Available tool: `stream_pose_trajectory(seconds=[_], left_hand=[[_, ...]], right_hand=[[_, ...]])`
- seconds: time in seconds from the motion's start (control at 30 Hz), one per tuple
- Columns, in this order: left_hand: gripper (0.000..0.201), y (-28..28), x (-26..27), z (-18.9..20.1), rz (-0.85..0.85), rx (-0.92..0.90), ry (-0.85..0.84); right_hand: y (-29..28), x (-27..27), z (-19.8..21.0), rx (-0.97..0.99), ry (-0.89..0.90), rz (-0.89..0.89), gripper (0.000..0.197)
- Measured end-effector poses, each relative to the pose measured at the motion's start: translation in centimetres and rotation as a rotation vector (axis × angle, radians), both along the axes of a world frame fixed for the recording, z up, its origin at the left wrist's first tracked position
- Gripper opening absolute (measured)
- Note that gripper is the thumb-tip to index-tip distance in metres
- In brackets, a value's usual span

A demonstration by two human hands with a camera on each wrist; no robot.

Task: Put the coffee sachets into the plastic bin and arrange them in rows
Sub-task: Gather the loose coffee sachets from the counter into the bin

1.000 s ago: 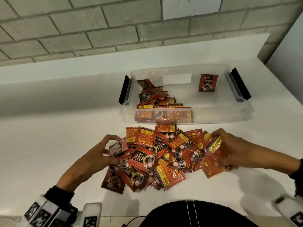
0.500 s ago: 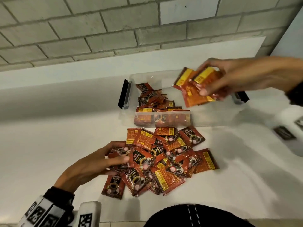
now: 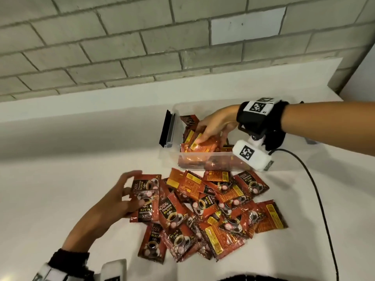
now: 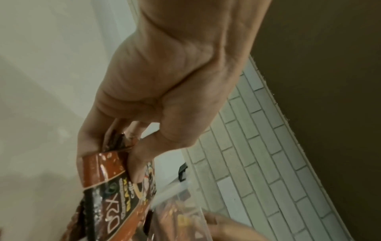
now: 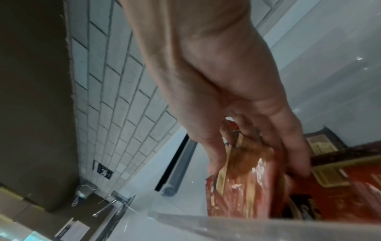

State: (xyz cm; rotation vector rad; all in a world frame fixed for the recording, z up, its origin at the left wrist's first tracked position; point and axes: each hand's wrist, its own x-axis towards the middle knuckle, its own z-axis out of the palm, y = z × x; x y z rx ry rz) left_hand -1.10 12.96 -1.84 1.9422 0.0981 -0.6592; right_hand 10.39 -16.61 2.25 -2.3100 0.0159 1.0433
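Observation:
A loose pile of red coffee sachets (image 3: 213, 211) lies on the white counter in front of the clear plastic bin (image 3: 288, 161). My right hand (image 3: 211, 130) reaches into the bin's left part and grips a small bundle of sachets (image 3: 203, 147) (image 5: 243, 184) among sachets lying there. My left hand (image 3: 123, 197) is at the pile's left edge, its thumb and fingers pinching a couple of sachets (image 3: 145, 195) (image 4: 111, 179). The bin's right half is hidden behind my right arm.
The bin has a black latch handle (image 3: 165, 130) on its left end. A black cable (image 3: 316, 191) trails from the right wrist camera across the counter. A grey brick wall (image 3: 142, 41) rises behind the counter's white ledge.
My right hand lifted a bundle of sachets from the pile's right side, carried it over the bin and lowered it into the left part. My left hand gathered sachets at the pile's left edge.

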Motion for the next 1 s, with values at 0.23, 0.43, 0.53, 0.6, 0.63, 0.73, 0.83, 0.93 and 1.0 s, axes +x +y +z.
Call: stream_pose_trajectory(seconds=[0.23, 0.43, 0.53, 0.6, 0.63, 0.73, 0.83, 0.93, 1.0], left_hand=[[0.071, 1.2, 2.6, 4.2, 0.079, -0.004, -0.122], [0.081, -3.2, 6.4, 9.7, -0.101, -0.064, -0.359], [0.079, -8.3, 8.8, 11.3, -0.381, 0.073, -0.487], [0.077, -12.0, 10.4, 11.4, -0.555, 0.179, -0.509], [0.076, -13.7, 11.2, 11.2, -0.627, 0.222, -0.496], [0.072, -17.6, 13.1, 9.6, -0.814, 0.393, -0.408], [0.067, -19.5, 14.5, 7.1, -0.968, 0.565, -0.301], [0.057, -19.7, 15.2, 5.1, -1.026, 0.712, -0.317], [0.055, -19.2, 15.7, 4.4, -0.987, 0.719, -0.367]], right_hand=[[-3.1, -1.5, 2.8, -0.179, -0.396, 0.184, 0.031], [-8.0, -10.2, 6.1, 0.035, -0.388, 0.170, 0.023], [-9.3, -15.0, 5.5, 0.044, -0.344, 0.224, 0.038], [-10.3, -17.6, 4.5, 0.063, -0.314, 0.230, 0.037], [-10.8, -18.7, 3.9, 0.065, -0.297, 0.219, 0.038], [-12.0, -21.2, 1.2, 0.057, -0.241, 0.165, 0.040], [-12.7, -23.1, -1.9, 0.063, -0.200, 0.098, 0.040], [-12.4, -24.3, -4.3, 0.041, -0.216, 0.039, 0.016], [-11.7, -24.1, -5.2, 0.034, -0.259, -0.024, 0.009]])
